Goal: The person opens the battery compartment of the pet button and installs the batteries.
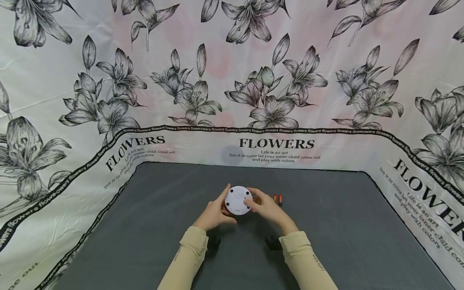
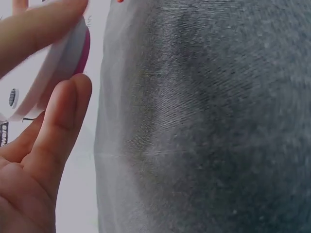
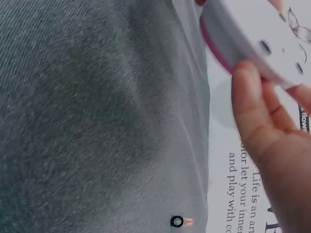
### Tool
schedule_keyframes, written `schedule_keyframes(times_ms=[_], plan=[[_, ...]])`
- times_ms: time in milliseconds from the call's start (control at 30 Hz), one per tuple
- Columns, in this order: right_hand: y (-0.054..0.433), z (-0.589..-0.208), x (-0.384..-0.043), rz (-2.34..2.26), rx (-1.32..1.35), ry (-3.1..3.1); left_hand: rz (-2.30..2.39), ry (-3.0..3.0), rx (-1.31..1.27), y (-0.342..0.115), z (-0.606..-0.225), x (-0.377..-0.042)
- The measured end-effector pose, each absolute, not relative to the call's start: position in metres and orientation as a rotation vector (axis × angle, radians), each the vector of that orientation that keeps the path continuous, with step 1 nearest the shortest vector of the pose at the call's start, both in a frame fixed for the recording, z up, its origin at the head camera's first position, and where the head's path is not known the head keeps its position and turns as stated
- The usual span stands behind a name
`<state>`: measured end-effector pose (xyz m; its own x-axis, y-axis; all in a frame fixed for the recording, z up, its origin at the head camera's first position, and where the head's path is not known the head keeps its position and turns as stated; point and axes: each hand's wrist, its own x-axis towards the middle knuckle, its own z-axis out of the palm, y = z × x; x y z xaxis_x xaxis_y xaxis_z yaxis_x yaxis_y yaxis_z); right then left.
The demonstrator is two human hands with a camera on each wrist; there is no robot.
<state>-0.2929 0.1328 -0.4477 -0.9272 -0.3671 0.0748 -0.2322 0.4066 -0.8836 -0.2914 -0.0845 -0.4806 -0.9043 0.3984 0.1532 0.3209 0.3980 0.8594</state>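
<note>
Above the grey table, both hands hold a round white device point(image 1: 238, 200) with its flat face toward the head camera. That face has a patch of small holes and several dark round feet near the rim; a pink edge shows on its far side in the wrist views. My left hand point(image 1: 214, 212) grips the device's left edge, fingertips at the pink side point(image 2: 83, 51). From the right, my right hand point(image 1: 267, 206) pinches it, the thumb lying over the face. Two small orange-and-black batteries point(image 1: 278, 199) lie on the table just beyond the right hand.
Dark grey cloth point(image 1: 163, 201) covers the table. A white curtain point(image 1: 203, 145) printed with flowers and lettering rises along its back and sides. Black wrist gear point(image 1: 273, 243) shows beneath the right cuff, with a similar dark piece point(image 1: 214, 243) at the left.
</note>
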Motion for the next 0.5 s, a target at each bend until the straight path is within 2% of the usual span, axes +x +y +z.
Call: schedule_keyframes(times_ms=[233, 500], plan=[[0.1365, -0.4518, -0.2915, -1.569, -0.718, 2.475, 1.478, 2.659, 0.683, -0.0863, -0.4782, -0.2913], [0.1343, -0.4564, -0.2884, -1.362, -0.703, 2.735, 1.485, 2.706, 0.689, -0.0811, -0.4835, -0.2892]])
